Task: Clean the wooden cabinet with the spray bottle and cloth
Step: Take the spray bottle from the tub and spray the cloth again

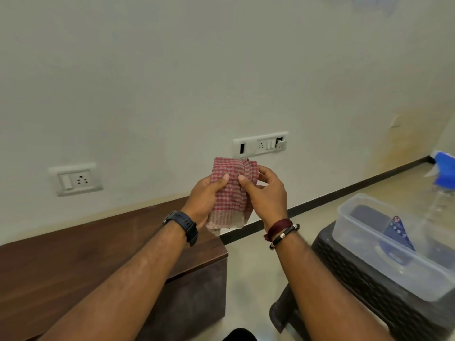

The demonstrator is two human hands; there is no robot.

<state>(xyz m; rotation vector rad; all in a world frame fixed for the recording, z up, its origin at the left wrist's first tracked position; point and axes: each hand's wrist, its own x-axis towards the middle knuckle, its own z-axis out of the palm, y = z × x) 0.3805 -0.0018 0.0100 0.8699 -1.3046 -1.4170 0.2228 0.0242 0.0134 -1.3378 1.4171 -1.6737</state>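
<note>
Both hands, left hand (205,195) and right hand (264,193), pinched the checked cloth (231,193) above the wooden cabinet's (73,254) right end, fingers curled, probably folding a wiping pad.

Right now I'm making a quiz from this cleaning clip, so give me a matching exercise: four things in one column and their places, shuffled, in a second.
Things:
1. checked cloth
2. wooden cabinet
3. clear plastic tub
4. spray bottle

Places:
A. far right edge of the view, past the tub
B. against the wall on the left, below a wall socket
C. on top of the dark woven stool on the right
D. held up between the left hand and right hand

Pairs: 1-D, 2-B, 3-C, 4-A
</note>
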